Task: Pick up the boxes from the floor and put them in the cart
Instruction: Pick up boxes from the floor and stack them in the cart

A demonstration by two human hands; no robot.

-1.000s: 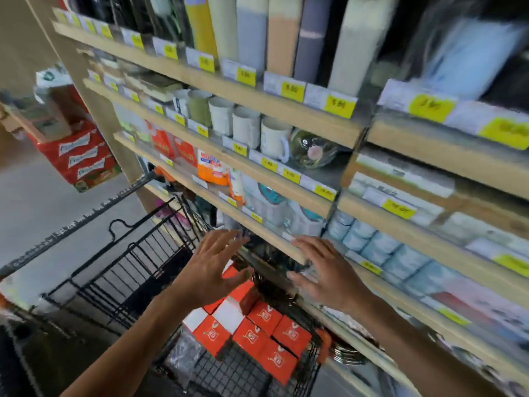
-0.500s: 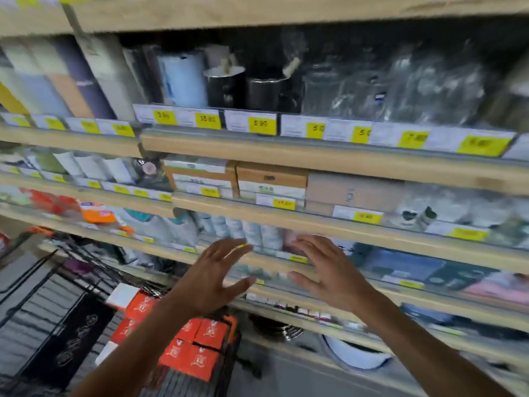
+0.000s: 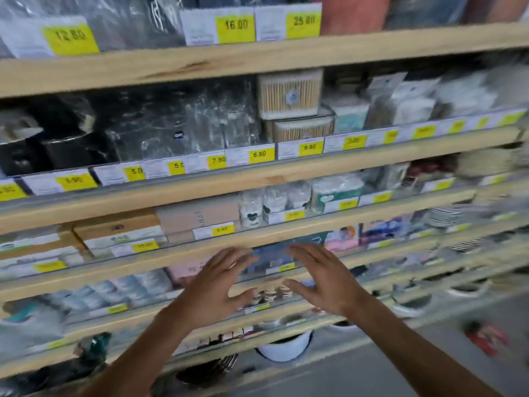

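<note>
My left hand (image 3: 213, 287) and my right hand (image 3: 323, 277) are raised side by side in front of the store shelves, palms facing each other, fingers spread and straight, holding nothing. A blurred red box (image 3: 486, 338) lies on the grey floor at the lower right, well to the right of my right hand. The cart is out of view.
Wooden shelves (image 3: 257, 179) with yellow price tags fill the view, stocked with packaged goods, cotton swab boxes (image 3: 290, 94) and cartons. A white bowl (image 3: 284, 346) sits under the lowest shelf. Grey floor (image 3: 400, 365) runs along the bottom right.
The view has swung right along the shelves. The cart with red boxes has left the frame and a red box on the floor has appeared. Both hands stay open and raised.
</note>
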